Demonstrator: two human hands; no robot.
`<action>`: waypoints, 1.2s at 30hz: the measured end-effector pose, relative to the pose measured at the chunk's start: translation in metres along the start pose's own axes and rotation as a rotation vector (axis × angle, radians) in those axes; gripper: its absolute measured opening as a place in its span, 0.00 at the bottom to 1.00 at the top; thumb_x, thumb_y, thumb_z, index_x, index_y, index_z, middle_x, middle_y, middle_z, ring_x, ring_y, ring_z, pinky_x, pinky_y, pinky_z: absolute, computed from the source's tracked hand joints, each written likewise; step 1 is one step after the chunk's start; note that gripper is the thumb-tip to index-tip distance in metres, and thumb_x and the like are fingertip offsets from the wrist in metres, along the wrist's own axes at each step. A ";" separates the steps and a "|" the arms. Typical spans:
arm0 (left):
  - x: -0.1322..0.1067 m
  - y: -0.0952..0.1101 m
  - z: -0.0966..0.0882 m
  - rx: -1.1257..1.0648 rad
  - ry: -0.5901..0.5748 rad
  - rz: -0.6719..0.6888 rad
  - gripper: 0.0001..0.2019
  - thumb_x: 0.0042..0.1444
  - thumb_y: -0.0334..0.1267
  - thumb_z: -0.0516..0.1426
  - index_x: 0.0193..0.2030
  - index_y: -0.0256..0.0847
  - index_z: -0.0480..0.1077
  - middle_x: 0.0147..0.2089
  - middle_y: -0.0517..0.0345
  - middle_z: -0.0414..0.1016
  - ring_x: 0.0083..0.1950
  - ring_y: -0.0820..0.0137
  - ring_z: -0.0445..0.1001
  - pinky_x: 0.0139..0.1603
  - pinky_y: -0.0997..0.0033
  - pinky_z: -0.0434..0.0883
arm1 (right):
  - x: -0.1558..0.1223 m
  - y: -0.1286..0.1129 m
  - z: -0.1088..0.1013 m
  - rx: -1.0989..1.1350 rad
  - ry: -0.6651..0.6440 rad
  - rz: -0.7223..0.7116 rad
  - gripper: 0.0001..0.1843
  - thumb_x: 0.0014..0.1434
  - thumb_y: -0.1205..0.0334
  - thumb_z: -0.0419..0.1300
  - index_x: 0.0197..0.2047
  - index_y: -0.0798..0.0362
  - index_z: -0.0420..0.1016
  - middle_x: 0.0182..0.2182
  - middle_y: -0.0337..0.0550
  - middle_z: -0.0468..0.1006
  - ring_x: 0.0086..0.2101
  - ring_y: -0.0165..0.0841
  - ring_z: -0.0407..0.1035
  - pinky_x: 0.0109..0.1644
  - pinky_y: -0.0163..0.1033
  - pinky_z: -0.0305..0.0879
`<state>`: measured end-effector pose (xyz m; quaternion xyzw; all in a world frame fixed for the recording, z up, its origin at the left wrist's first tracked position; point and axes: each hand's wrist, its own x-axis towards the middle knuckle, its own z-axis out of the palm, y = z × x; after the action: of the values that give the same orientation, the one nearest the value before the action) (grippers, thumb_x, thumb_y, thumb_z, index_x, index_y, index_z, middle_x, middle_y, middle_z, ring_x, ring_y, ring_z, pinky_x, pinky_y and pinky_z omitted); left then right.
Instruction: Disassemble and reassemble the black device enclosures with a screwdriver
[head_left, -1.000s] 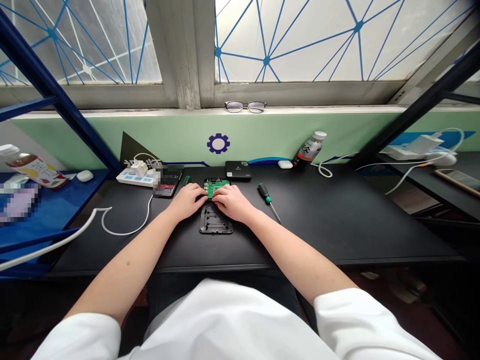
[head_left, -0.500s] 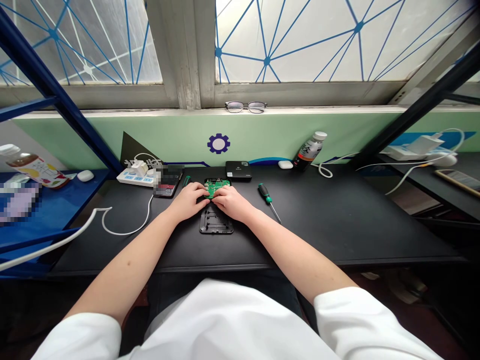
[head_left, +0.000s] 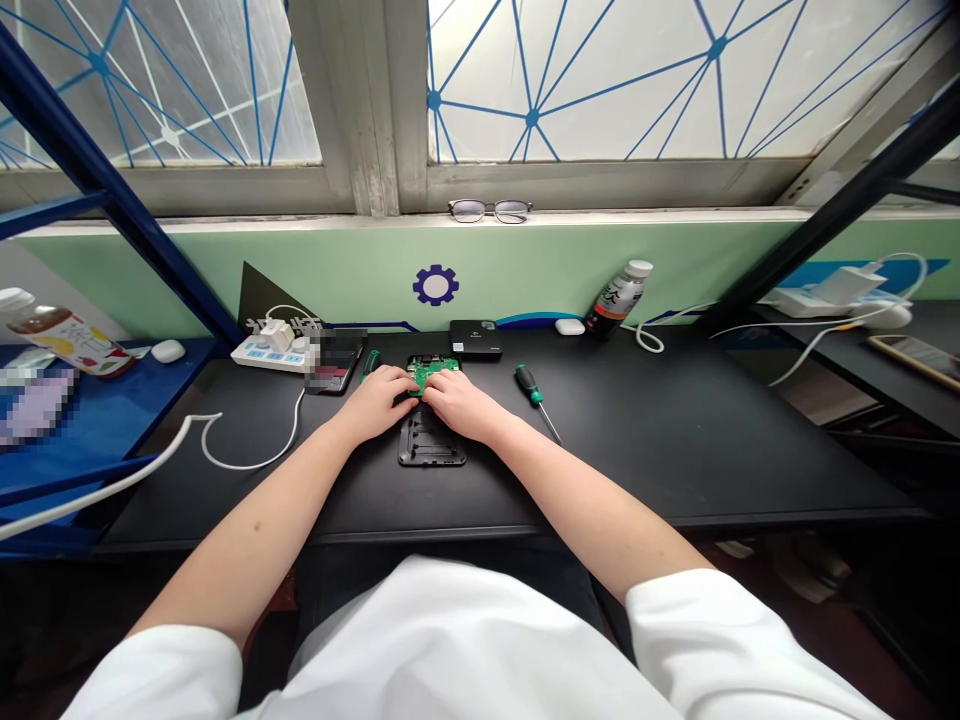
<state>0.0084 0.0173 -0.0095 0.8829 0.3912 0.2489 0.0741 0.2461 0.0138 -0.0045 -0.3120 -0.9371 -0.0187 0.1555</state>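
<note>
A green circuit board (head_left: 433,370) sits in the far part of the desk's middle, in what looks like a black housing. My left hand (head_left: 384,402) grips its left and near edge with bent fingers. From the right, my right hand (head_left: 459,403) holds the same board, its fingertips close to those of the left. Just nearer to me lies a black plastic shell (head_left: 431,440) with ribs and small posts inside, its far end partly covered by my hands. The fingertips' exact contact is hidden.
Right of my hands lies a green-and-black screwdriver (head_left: 529,385); another green handle (head_left: 371,362) shows behind my left hand. A black box (head_left: 476,338), a bottle (head_left: 619,300) and a white case (head_left: 570,327) stand at the back. A power strip (head_left: 274,350) and white cable (head_left: 255,467) are left.
My fingers have shifted very slightly on the circuit board, the right hand's fingers a little lower over it. The shell and the tools stay put; the whole view has tilted a touch.
</note>
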 end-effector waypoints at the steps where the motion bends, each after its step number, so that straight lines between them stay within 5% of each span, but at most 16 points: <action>1: 0.000 0.000 0.000 0.003 -0.001 0.002 0.09 0.69 0.39 0.60 0.51 0.45 0.81 0.54 0.48 0.80 0.59 0.54 0.75 0.64 0.49 0.74 | 0.000 0.000 0.000 -0.001 -0.002 0.000 0.14 0.77 0.67 0.51 0.48 0.55 0.79 0.47 0.54 0.78 0.47 0.42 0.64 0.53 0.46 0.61; 12: 0.000 0.002 0.000 -0.001 -0.007 -0.009 0.09 0.69 0.39 0.60 0.52 0.46 0.80 0.54 0.49 0.79 0.59 0.54 0.75 0.64 0.49 0.75 | 0.001 0.000 0.005 0.098 0.041 0.100 0.13 0.76 0.66 0.52 0.45 0.52 0.78 0.44 0.51 0.78 0.45 0.42 0.65 0.49 0.45 0.54; 21: 0.001 0.004 0.000 -0.019 -0.010 0.002 0.10 0.69 0.39 0.58 0.51 0.45 0.80 0.52 0.48 0.79 0.57 0.55 0.76 0.62 0.49 0.75 | -0.001 0.011 0.006 0.131 0.068 -0.001 0.10 0.74 0.66 0.57 0.44 0.52 0.81 0.44 0.49 0.82 0.43 0.40 0.66 0.49 0.44 0.55; 36: 0.000 0.001 0.002 -0.072 -0.018 -0.098 0.11 0.66 0.41 0.60 0.52 0.43 0.78 0.52 0.49 0.79 0.57 0.55 0.77 0.63 0.51 0.76 | 0.003 0.016 0.019 0.167 0.187 -0.095 0.14 0.73 0.69 0.57 0.45 0.54 0.87 0.40 0.51 0.84 0.39 0.40 0.73 0.51 0.48 0.74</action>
<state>0.0099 0.0172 -0.0109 0.8617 0.4240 0.2509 0.1212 0.2479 0.0307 -0.0222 -0.2499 -0.9306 0.0229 0.2666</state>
